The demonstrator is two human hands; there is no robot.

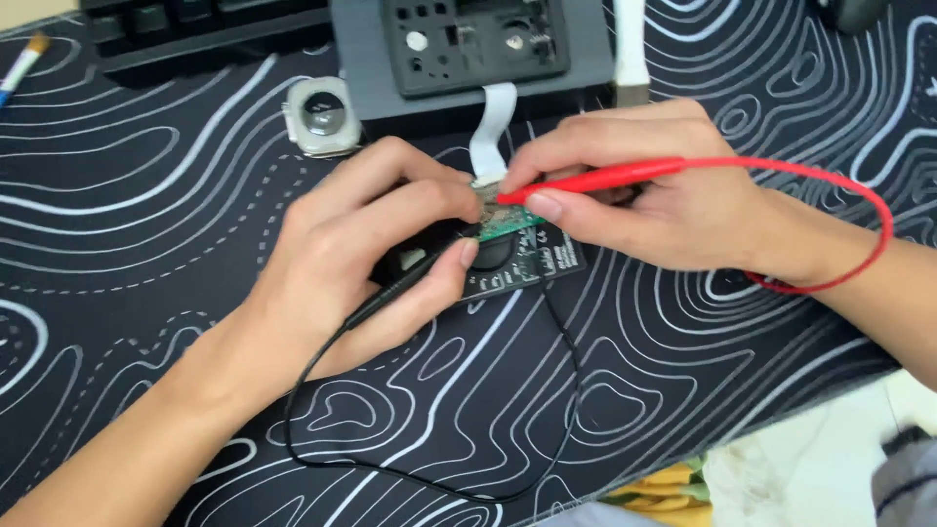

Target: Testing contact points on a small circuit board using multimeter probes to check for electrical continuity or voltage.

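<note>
The left hand has its fingers closed around a black probe, its tip resting on a small green circuit board at the middle of the surface. The right hand pinches a red probe onto the same board. A black meter lies just under the board. A watch case sits farther left.

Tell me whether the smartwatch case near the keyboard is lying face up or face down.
Face down: the smartwatch case lies flat on the patterned desk mat with its round sensor back upward, no strap attached, apart from both hands.
</note>
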